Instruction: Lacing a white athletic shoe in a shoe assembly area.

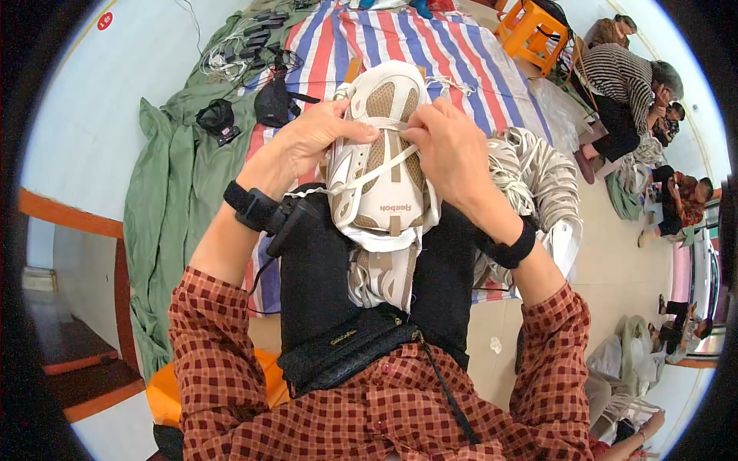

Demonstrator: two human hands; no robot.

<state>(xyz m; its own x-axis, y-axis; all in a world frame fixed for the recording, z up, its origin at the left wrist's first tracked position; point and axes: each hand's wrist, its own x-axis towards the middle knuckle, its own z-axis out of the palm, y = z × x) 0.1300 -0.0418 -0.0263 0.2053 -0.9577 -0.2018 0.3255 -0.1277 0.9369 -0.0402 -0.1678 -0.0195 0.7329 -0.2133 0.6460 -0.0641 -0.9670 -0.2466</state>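
Observation:
A white and tan sneaker upper [377,196] lies over my lap, its rounded end pointing away from me. My left hand [311,138] grips its left edge, thumb pressed on top beside the lace. With the fingers of my right hand [453,154] I pinch the cream shoelace [388,165] at the right row of eyelets. The lace crosses the middle of the upper, and a length runs diagonally down to the left. Between my thighs rests another stack of white and tan shoe parts [384,280], partly covered by the upper.
Stacked pale uppers [550,192] lie right of my legs. A striped sheet [461,69] covers the floor ahead. Green cloth [173,177], a black pouch [273,100] and cables [231,58] are on the left. An orange stool [530,34] and several seated people [626,84] are on the right.

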